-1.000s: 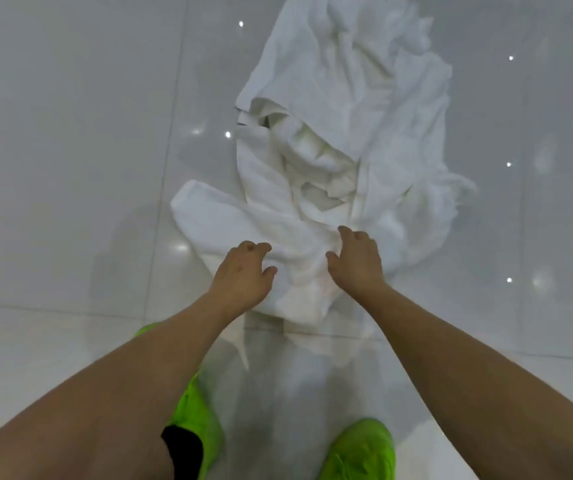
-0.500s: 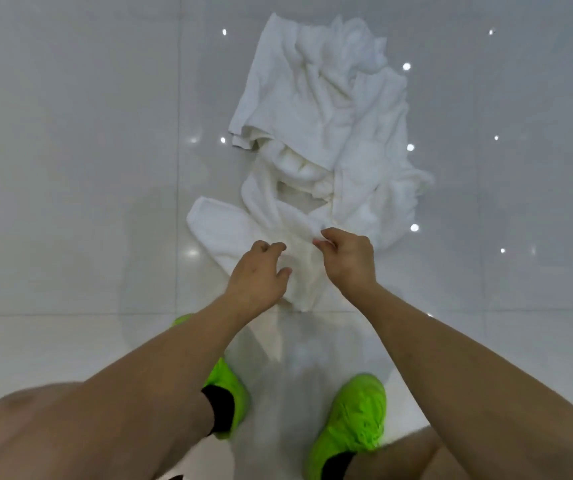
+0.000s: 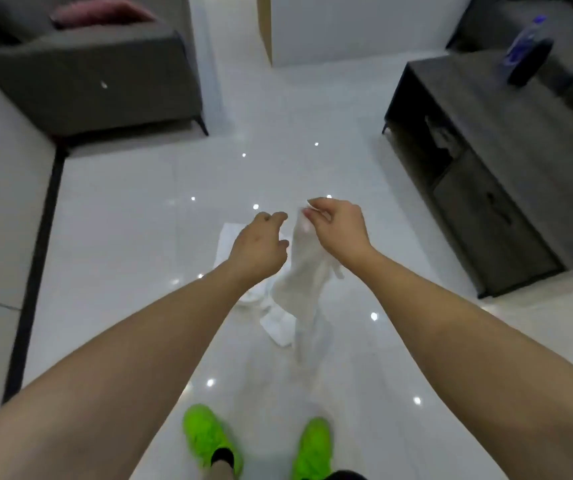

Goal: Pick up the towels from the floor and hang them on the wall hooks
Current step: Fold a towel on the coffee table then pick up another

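My right hand point(image 3: 338, 227) has the white terry towel point(image 3: 304, 289) pinched by a corner between thumb and fingertips, and the cloth hangs from that pinch in a long twist. Its lower end looks to be touching the glossy white tiled floor point(image 3: 122, 237), or very nearly; I can't tell which. My left hand point(image 3: 259, 247) is just beside the towel, fingers curled and half open, holding nothing. More white cloth point(image 3: 278, 327) lies crumpled on the tiles under my arms, partly hidden by the left wrist, so whether it is a second towel I can't say.

So I'm in the pick-up step, first towel lifting. Next, I reckon the left hand takes a second hold along the top edge so the towel spreads and clears the floor. No wall hooks in view, so I'll have to turn and find them.

Room is fair: an open lane of tile runs ahead. The dark grey sofa point(image 3: 98, 74) bounds it on the left, and the dark low cabinet point(image 3: 506, 161) juts in on the right, its near corner the edge to mind. My neon green shoes point(image 3: 210, 441) stand near the trailing cloth, so a trip is possible.
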A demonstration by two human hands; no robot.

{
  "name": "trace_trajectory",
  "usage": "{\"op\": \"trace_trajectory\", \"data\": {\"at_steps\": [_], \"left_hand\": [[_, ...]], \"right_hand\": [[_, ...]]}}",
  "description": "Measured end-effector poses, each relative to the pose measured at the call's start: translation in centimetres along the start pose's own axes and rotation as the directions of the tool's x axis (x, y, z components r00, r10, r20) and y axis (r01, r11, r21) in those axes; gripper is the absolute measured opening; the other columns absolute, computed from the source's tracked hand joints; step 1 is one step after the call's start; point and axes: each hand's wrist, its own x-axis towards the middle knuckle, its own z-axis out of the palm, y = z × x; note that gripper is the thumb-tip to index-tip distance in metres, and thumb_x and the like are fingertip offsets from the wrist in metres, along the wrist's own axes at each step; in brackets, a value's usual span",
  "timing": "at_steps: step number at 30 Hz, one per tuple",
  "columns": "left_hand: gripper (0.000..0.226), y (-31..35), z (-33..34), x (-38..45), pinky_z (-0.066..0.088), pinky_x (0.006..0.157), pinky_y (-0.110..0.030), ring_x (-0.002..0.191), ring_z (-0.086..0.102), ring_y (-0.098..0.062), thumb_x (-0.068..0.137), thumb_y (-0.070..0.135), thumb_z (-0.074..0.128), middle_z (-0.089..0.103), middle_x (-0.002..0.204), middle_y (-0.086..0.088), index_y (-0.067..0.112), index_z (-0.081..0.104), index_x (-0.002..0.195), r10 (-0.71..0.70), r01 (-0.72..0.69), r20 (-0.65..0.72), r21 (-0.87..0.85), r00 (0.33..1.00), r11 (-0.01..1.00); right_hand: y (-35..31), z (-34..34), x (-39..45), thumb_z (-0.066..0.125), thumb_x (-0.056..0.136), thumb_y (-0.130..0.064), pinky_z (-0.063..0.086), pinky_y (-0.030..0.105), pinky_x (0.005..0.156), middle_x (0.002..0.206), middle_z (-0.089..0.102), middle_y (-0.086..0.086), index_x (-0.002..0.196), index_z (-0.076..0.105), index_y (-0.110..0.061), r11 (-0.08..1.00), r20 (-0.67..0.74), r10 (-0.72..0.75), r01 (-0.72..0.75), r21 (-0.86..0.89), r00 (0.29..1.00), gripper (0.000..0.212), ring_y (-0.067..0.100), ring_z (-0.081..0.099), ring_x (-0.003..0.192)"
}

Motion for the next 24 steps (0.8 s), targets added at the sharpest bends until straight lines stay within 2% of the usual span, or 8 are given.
{"op": "trace_trajectory", "data": {"at_steps": [2, 5, 8, 11, 14, 17, 21, 24], "left_hand": [[0.057, 7.0, -4.0, 1.0, 0.041, 0.09, -0.033, 0.117, 0.052, -0.028, 0.093, 0.022, 0.055, 0.044, 0.14, -0.005, 0.028, 0.035, 0.146, 0.109, -0.108, -0.063, 0.018, 0.992, 0.994], [0.064, 17.7, -8.5, 1.3, 0.04, 0.091, -0.027, 0.121, 0.05, -0.021, 0.087, 0.021, 0.064, 0.048, 0.139, 0.001, 0.032, 0.037, 0.144, 0.305, -0.307, -0.135, 0.012, 0.943, 0.952], [0.025, 27.0, -10.5, 0.3, 0.046, 0.07, -0.026, 0.096, 0.062, -0.018, 0.083, 0.024, 0.066, 0.066, 0.102, 0.006, 0.032, 0.063, 0.107, 0.454, -0.47, -0.181, -0.058, 0.872, 0.881], [0.005, 33.8, -11.0, -0.5, 0.044, 0.056, -0.029, 0.075, 0.06, -0.02, 0.081, 0.024, 0.061, 0.062, 0.074, 0.005, 0.025, 0.063, 0.086, 0.51, -0.522, -0.224, 0.007, 0.83, 0.853], [0.007, 39.2, -10.9, -0.5, 0.037, 0.052, -0.028, 0.068, 0.056, -0.022, 0.08, 0.02, 0.056, 0.056, 0.067, 0.007, 0.025, 0.059, 0.083, 0.595, -0.603, -0.291, 0.071, 0.75, 0.795], [0.01, 44.9, -10.6, 0.1, 0.036, 0.056, -0.03, 0.07, 0.054, -0.025, 0.082, 0.019, 0.051, 0.056, 0.07, 0.006, 0.027, 0.056, 0.084, 0.663, -0.671, -0.336, 0.112, 0.669, 0.733], [0.01, 51.8, -8.9, 2.3, 0.048, 0.065, -0.036, 0.075, 0.056, -0.025, 0.09, 0.034, 0.058, 0.061, 0.079, 0.003, 0.026, 0.055, 0.085, 0.726, -0.734, -0.328, 0.123, 0.604, 0.667], [0.015, 56.0, -7.9, 3.7, 0.048, 0.067, -0.035, 0.078, 0.057, -0.02, 0.09, 0.039, 0.061, 0.058, 0.075, 0.01, 0.028, 0.056, 0.081, 0.763, -0.794, -0.304, 0.036, 0.57, 0.607]], "right_hand": [[-3.6, -7.4, 0.2, 0.064, 0.092, -0.033, 0.045, 0.019, 0.084, 0.107, 0.073, -0.009, 0.108, 0.074, -0.022, 0.998, -0.042, -0.039, 0.041, 0.039, 0.998, 0.022, 0.004, 0.064, 0.101], [-7.3, -18.1, -1.4, 0.064, 0.09, -0.031, 0.044, 0.019, 0.077, 0.092, 0.072, -0.016, 0.099, 0.077, -0.023, 0.992, -0.087, -0.117, 0.12, 0.033, 0.989, 0.017, 0.0, 0.063, 0.091], [-8.9, -26.6, -4.1, 0.067, 0.083, -0.034, 0.049, 0.031, 0.072, 0.082, 0.074, -0.001, 0.085, 0.078, -0.02, 0.989, -0.155, -0.143, 0.147, 0.012, 0.977, 0.018, 0.014, 0.067, 0.084], [-8.3, -33.2, -6.7, 0.077, 0.07, -0.048, 0.047, 0.034, 0.062, 0.077, 0.071, 0.008, 0.075, 0.074, -0.016, 0.99, -0.253, -0.136, 0.137, -0.013, 0.958, 0.033, 0.023, 0.064, 0.074], [-5.4, -38.7, -8.5, 0.084, 0.068, -0.043, 0.046, 0.028, 0.057, 0.069, 0.064, -0.003, 0.074, 0.068, -0.02, 0.99, -0.315, -0.074, 0.031, -0.137, 0.946, 0.028, 0.009, 0.06, 0.066], [-1.3, -43.1, -9.6, 0.078, 0.077, -0.035, 0.054, 0.034, 0.062, 0.075, 0.066, -0.005, 0.076, 0.069, -0.025, 0.943, -0.401, 0.044, -0.171, -0.286, 0.915, 0.013, 0.013, 0.063, 0.073], [3.1, -48.6, -10.5, 0.069, 0.085, -0.039, 0.043, 0.027, 0.053, 0.071, 0.065, -0.009, 0.07, 0.065, -0.03, 0.921, -0.587, 0.124, -0.313, -0.232, 0.8, 0.018, 0.01, 0.061, 0.067], [4.7, -52.0, -9.8, 0.07, 0.08, -0.04, 0.046, 0.029, 0.056, 0.073, 0.067, -0.008, 0.076, 0.069, -0.025, 0.902, -0.587, 0.125, -0.338, -0.268, 0.8, 0.016, 0.014, 0.063, 0.072]]}}
